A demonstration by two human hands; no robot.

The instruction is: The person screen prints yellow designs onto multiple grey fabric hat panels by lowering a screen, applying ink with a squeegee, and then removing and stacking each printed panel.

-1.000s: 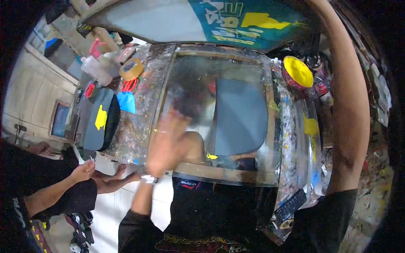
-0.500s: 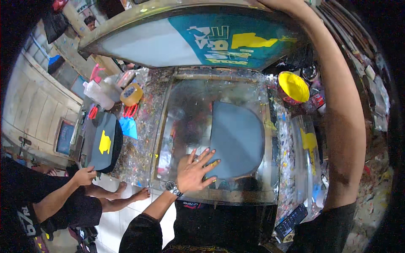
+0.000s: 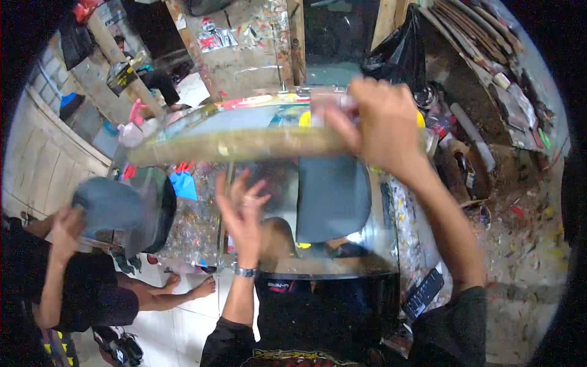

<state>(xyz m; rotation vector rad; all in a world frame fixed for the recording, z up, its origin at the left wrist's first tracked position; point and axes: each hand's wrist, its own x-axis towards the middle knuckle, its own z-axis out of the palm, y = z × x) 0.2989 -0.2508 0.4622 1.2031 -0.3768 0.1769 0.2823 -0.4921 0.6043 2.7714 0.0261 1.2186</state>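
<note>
My right hand (image 3: 388, 125) is closed around the near edge of a wooden screen-printing frame (image 3: 226, 147), blurred and tilted above the table. On the glass tabletop (image 3: 385, 248) lies a flat grey piece (image 3: 333, 202) with rounded corners; the frame hides its far end. My left hand (image 3: 243, 214) is raised just left of that piece, fingers spread, holding nothing. A watch (image 3: 246, 272) circles my left wrist.
At the left a co-worker's hand (image 3: 67, 226) holds a blurred grey piece (image 3: 107, 205) beside a dark pad (image 3: 160, 211). Blue paper (image 3: 183, 185) lies left of the glass. A phone (image 3: 424, 292) rests on the near right edge. A black bag (image 3: 400, 58) hangs behind.
The screen frame has swung down toward me with my right hand. My left hand has lifted off the grey piece. The co-worker now holds up a grey piece, and the view has shifted.
</note>
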